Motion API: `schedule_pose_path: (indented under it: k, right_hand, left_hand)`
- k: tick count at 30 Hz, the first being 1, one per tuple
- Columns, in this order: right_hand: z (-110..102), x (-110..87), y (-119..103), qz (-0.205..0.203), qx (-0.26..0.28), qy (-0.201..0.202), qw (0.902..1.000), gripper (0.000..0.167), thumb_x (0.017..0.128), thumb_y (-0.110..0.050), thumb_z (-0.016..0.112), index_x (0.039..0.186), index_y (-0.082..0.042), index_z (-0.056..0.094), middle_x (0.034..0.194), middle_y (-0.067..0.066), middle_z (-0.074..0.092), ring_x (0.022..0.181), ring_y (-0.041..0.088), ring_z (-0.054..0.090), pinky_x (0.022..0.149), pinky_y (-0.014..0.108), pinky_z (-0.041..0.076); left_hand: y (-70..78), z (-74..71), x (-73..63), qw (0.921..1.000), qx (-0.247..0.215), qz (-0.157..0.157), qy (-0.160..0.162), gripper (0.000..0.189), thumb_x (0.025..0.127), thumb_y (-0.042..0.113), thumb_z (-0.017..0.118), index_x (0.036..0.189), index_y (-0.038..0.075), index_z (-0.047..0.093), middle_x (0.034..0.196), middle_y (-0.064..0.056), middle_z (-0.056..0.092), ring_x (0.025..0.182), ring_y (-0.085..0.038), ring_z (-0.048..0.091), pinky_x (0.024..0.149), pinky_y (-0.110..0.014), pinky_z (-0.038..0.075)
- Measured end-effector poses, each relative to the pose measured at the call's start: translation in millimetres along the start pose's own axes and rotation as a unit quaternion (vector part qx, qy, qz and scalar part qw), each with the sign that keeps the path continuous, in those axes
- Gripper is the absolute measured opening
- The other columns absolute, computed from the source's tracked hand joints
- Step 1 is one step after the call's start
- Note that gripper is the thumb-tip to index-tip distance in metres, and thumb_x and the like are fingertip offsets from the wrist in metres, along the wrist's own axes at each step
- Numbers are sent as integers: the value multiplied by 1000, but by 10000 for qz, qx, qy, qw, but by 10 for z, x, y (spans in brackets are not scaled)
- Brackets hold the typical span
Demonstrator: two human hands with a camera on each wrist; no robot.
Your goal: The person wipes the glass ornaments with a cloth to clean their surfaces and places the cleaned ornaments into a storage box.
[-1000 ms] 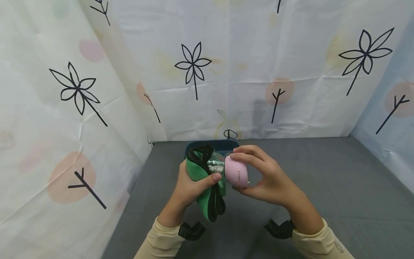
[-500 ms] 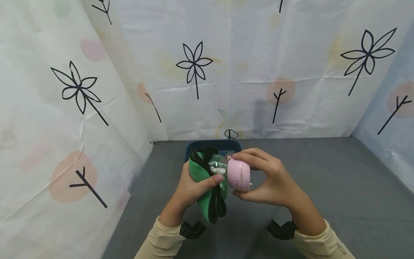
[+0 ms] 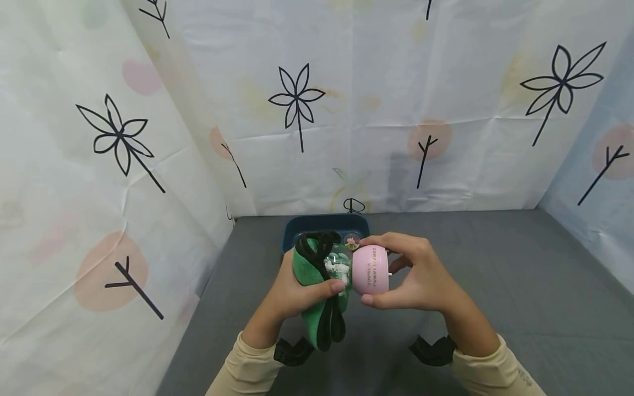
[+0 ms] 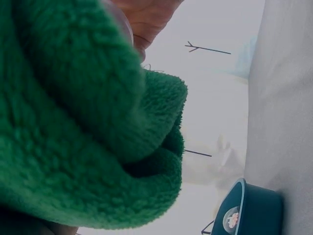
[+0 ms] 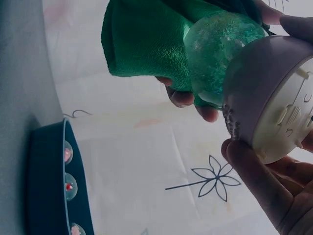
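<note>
A snow globe (image 3: pixel 370 269) lies tilted on its side between my hands in the head view, its pink base with lettering toward the right. My right hand (image 3: pixel 418 275) grips that base between thumb and fingers. With my left hand (image 3: pixel 292 294) I hold a green cloth (image 3: pixel 308 269) with black edging, wrapped against the glass ball (image 3: pixel 338 264), thumb in front. White flakes and clear liquid show inside the ball. In the right wrist view the white underside (image 5: pixel 288 117) of the base faces the camera. Cloth folds fill much of the left wrist view.
Behind the hands, a dark blue tray (image 3: pixel 292 225) stands on the grey tabletop (image 3: pixel 475 264). Several small clear globes, one with a red figure (image 5: pixel 70 187), show inside it in the right wrist view. A patterned white backdrop (image 3: pixel 371 110) closes off the back and sides.
The snow globe has turned about its length, so the base's lettering now faces the head camera. Both hands, cloth and globe have shifted slightly right and down.
</note>
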State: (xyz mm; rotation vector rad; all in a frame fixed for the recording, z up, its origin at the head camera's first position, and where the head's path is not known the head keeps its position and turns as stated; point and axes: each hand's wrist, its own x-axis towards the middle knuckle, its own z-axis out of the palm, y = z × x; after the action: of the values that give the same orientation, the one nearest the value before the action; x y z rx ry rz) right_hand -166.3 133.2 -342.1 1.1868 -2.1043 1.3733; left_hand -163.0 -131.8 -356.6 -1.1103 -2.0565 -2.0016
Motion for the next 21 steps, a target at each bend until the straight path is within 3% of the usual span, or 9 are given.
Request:
schedule_pose_path:
  k: [8, 15, 21]
  right_hand:
    - [-2, 12, -17, -14, -62, -65, 10000, 77, 68, -26, 102, 137, -15, 68, 124, 0, 74, 101, 10, 70, 65, 25, 64]
    - [-20, 24, -30, 97, -251, -158, 9995, 86, 68, -24, 103, 144, -14, 63, 133, 3, 72, 106, 11, 70, 72, 27, 65]
    - [-48, 26, -45, 226, -168, -394, 9988, 98, 68, -21, 103, 153, -15, 55, 142, 4, 67, 109, 13, 71, 77, 29, 66]
  left_hand:
    - [-28, -7, 11, 9988, 287, 331, 224, 49, 90, 28, 87, 130, 10, 66, 111, -17, 73, 94, -19, 76, 78, -40, 67]
    - [-48, -8, 5, 9988, -25, 330, 361, 51, 90, 14, 85, 134, 3, 63, 115, -23, 72, 95, -18, 77, 78, -42, 68]
    - [-48, -5, 6, 9979, -158, 323, 546, 47, 91, 16, 85, 129, -1, 64, 110, -21, 74, 90, -16, 77, 76, -41, 68]
